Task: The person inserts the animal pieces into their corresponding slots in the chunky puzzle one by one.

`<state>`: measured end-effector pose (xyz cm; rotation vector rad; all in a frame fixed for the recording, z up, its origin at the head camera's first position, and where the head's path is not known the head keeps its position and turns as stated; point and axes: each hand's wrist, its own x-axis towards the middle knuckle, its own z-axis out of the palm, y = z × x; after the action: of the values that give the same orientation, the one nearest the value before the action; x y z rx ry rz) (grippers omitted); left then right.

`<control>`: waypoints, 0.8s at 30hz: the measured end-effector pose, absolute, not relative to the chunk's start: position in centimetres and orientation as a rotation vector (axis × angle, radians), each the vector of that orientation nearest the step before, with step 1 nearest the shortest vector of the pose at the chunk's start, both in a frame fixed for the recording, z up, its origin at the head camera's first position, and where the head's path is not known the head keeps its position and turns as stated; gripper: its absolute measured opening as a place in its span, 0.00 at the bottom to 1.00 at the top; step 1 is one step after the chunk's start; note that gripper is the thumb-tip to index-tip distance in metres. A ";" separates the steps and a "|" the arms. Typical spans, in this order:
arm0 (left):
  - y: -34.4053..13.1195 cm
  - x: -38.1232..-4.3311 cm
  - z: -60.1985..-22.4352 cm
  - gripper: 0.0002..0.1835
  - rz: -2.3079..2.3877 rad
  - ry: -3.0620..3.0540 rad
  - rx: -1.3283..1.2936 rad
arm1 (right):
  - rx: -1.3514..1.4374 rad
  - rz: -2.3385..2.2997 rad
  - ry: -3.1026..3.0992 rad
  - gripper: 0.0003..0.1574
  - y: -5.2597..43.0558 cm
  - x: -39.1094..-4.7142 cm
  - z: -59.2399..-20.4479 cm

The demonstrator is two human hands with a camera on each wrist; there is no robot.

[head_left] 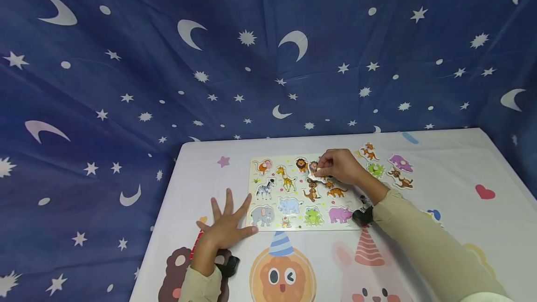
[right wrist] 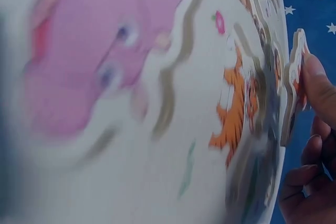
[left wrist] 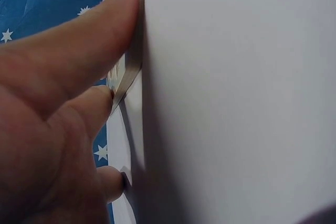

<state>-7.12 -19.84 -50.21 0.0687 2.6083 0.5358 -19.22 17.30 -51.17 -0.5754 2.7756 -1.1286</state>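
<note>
A flat animal puzzle board (head_left: 286, 157) lies on the table, with pictures of a giraffe, a zebra, a lion, elephants and others. Over its upper right part, my right hand (head_left: 341, 166) pinches a wooden animal puzzle piece (head_left: 320, 179) between thumb and fingers. In the right wrist view that puzzle piece (right wrist: 293, 90) is seen edge-on and tilted, with some orange on its face. My left hand (head_left: 226, 228) lies with fingers spread at the board's lower left edge, its thumb (left wrist: 100, 30) on that edge.
Right of the board lie loose pieces: an orange striped animal (head_left: 369, 152), a frog (head_left: 375, 170), a purple hippo (head_left: 401, 163) and a kangaroo (head_left: 400, 179). A blue piece (head_left: 435, 214) is partly hidden by the right sleeve. A starry blue cloth (head_left: 251, 78) hangs behind the table.
</note>
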 end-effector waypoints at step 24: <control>-19.7 -7.0 -50.2 0.49 0.533 2.617 0.071 | -0.372 -1.245 2.717 0.07 13.5 -20.7 -51.8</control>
<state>-7.00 -19.68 -50.17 0.0709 2.6171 0.5334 -20.69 13.50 -51.77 -0.3719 2.7169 -1.2453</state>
